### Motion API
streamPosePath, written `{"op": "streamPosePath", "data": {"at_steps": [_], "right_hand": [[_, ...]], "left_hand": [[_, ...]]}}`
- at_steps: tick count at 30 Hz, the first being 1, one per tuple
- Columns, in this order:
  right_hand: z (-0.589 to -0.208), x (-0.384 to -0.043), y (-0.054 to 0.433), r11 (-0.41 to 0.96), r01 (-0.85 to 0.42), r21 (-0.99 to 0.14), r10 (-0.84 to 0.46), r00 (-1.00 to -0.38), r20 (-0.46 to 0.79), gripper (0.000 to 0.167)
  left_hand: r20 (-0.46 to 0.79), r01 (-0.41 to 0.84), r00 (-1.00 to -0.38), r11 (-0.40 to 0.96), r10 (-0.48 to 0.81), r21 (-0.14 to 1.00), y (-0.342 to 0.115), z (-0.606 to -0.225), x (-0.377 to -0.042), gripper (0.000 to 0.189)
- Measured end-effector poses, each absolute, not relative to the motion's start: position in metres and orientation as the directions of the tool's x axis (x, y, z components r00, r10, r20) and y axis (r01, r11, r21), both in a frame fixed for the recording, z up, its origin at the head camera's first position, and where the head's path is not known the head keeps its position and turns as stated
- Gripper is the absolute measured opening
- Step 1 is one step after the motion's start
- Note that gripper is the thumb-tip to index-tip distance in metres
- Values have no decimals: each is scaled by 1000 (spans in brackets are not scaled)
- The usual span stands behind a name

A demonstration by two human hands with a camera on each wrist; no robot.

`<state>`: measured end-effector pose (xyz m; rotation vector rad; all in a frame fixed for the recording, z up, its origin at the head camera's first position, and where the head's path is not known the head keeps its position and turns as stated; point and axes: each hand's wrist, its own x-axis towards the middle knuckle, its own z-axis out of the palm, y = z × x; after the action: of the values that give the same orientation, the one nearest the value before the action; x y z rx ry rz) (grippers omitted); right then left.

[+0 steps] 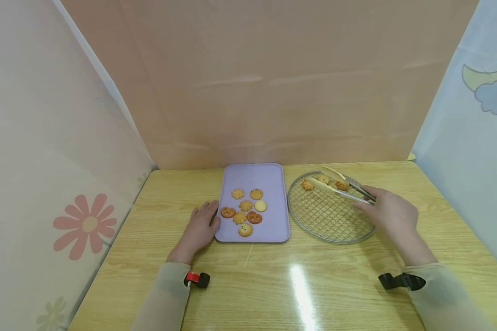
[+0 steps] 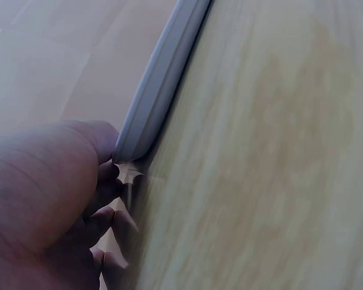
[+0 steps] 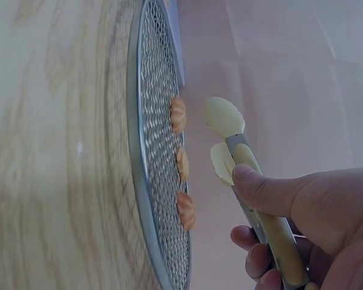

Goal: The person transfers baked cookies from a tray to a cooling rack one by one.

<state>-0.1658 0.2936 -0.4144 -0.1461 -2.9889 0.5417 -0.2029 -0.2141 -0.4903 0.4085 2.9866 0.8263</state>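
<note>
My right hand (image 1: 393,214) grips a pair of tongs (image 3: 263,211) with cream tips. Those tips stand apart above a round wire mesh rack (image 1: 335,220), with nothing seen between them. Three cookies lie near the rack's far side: a darker swirled cookie (image 1: 342,185), a pale one (image 1: 323,178) and another swirled cookie (image 1: 308,185). Flat on the table beside a lilac tray (image 1: 252,177) rests my left hand (image 1: 200,225), its thumb touching the tray's near left edge. On the tray are several cookies, among them a pretzel (image 1: 254,217) and a pale round cookie (image 1: 260,205).
The wooden table (image 1: 240,285) carries the tray and the rack side by side. A brown sheet (image 1: 273,92) stands along the back edge. Patterned cloth walls rise at the left (image 1: 66,161) and right (image 1: 476,151).
</note>
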Motion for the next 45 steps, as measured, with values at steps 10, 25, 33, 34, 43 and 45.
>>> {"op": "streamPosePath", "data": {"at_steps": [10,25,33,34,43,45], "right_hand": [[-412,-177,273,931,35,-362,81,-990,113,80],[-413,-188,247,918,-38,-395,9,-993,116,75],[-409,-196,226,916,-82,-392,-37,-992,120,74],[-408,-197,223,911,-92,-401,-46,-992,121,73],[-405,-203,197,913,-79,-400,-51,-995,81,74],[-405,-204,192,913,-85,-398,-56,-995,83,74]], "left_hand": [[62,256,-963,822,262,509,-214,-489,-203,58],[53,254,-963,825,264,504,-215,-491,-204,58],[53,253,-963,825,263,506,-214,-488,-203,59],[55,255,-963,824,264,506,-214,-488,-202,59],[51,255,-962,823,267,507,-214,-486,-203,59],[47,255,-962,824,268,506,-214,-485,-204,59]]}}
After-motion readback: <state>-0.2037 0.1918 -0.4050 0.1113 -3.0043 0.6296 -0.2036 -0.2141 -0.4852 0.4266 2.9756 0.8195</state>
